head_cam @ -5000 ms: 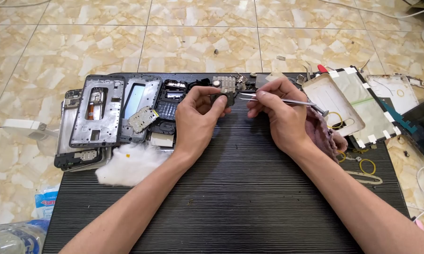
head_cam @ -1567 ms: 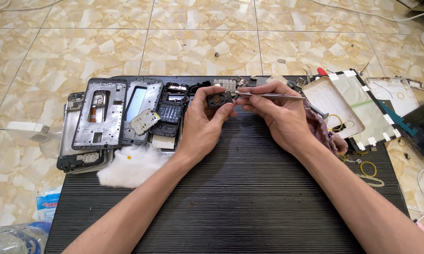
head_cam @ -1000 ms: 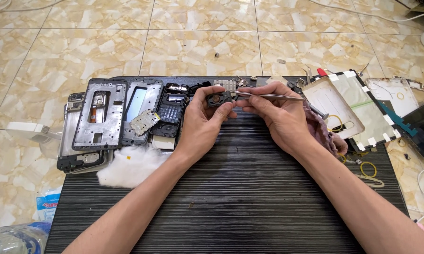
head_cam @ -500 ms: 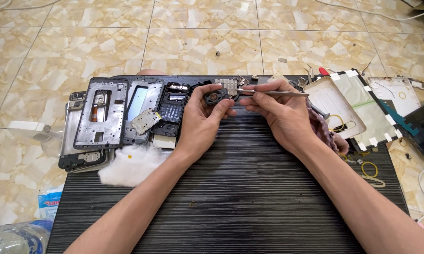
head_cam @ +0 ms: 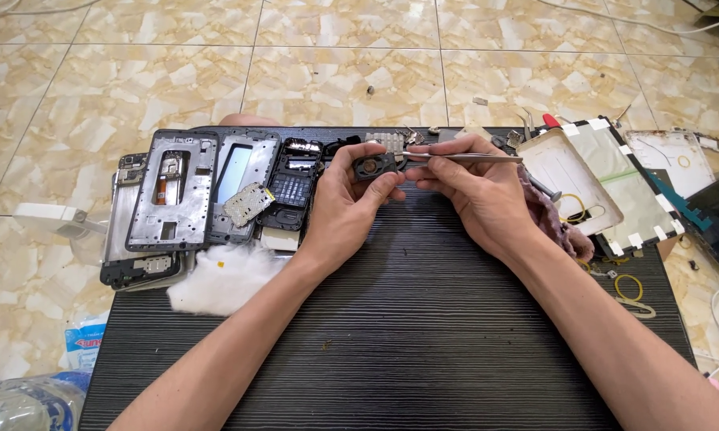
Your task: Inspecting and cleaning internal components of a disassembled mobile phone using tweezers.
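- small dark phone part (head_cam: 373, 166), pinched between left thumb and fingertips of the left hand (head_cam: 347, 209), held just above the far edge of the ribbed black mat (head_cam: 407, 335)
- compared with five seconds ago, raised and drawn slightly left, closer to the row of stripped phone frames (head_cam: 176, 195); barely shifted over the last second
- metal tweezers (head_cam: 463, 157) clamped in the right hand (head_cam: 475, 191), fingers closed tight around the shaft, tips now touching the part's right edge instead of hovering beside it
- judging by that contact, looks like fine picking or prying at the part, hands braced close together
- white fluffy wad (head_cam: 220, 279) lying on the mat's left side, beside the frames; small keypad board (head_cam: 289, 190) and a loose chip plate (head_cam: 246, 203) resting among them
- pale back cover with taped corners (head_cam: 607, 183) to the right, yellow rubber band (head_cam: 632, 286) near it, pinkish cloth (head_cam: 555, 223) under the right wrist
- beige marbled floor tiles (head_cam: 343, 72) all around, white cable (head_cam: 639, 20) trailing at the top, plastic packets at bottom left
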